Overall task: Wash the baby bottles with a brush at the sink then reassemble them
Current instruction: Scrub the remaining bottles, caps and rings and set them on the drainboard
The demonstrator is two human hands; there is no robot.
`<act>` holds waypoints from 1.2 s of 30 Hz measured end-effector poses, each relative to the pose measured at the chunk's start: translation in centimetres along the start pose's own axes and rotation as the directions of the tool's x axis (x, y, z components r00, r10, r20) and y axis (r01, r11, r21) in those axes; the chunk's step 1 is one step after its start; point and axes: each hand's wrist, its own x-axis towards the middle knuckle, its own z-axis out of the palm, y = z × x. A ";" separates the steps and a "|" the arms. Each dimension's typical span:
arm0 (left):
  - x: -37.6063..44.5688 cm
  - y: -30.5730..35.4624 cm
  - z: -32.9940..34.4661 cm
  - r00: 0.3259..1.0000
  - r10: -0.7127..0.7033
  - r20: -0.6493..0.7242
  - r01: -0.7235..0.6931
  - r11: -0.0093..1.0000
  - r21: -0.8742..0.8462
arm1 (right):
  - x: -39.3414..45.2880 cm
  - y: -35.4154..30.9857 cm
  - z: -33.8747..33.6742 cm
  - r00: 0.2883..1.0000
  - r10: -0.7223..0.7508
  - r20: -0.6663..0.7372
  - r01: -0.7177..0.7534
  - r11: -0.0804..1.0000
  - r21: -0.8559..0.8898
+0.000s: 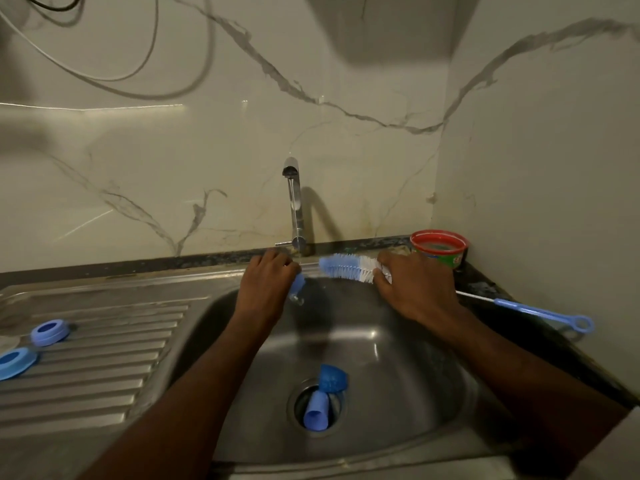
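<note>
The washing step looks to be in hand. The left hand (266,277) holds a small blue part (297,285) with its fingers curled round it, under the tap (294,202) at the far side of the sink (398,358). The right hand (412,282) grips the brush (346,267), with the bristles pointing left, just beside the part but not touching it. Next, I think the brush must go to the part and scrub it.

2 more blue parts (323,396) lie on the drain, near the person and well apart from both hands. 2 rings (33,344) sit on the left drainer. A thin brush (533,310) lies on the worktop at the right, by a red tub (439,247).
</note>
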 end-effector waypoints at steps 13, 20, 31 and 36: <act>-1.3 0.4 -0.3 0.973 0.230 0.007 -0.192 0.830 -0.524 | -0.8 -2.2 -0.1 0.986 -0.134 0.096 0.134 0.991 0.004; -1.7 -1.0 0.9 0.999 0.022 0.038 0.001 0.854 -0.521 | -0.5 -2.3 -0.5 0.970 -0.224 0.092 0.227 0.974 -0.023; -1.6 -1.1 0.0 0.992 0.093 -0.089 -0.126 0.851 -0.510 | -0.6 -3.8 0.5 0.974 -0.209 0.088 0.205 0.977 0.058; -1.3 -1.5 -0.4 0.985 -0.015 -0.175 -0.071 0.877 -0.475 | -0.4 -3.6 0.4 0.982 -0.179 0.063 0.176 0.983 0.046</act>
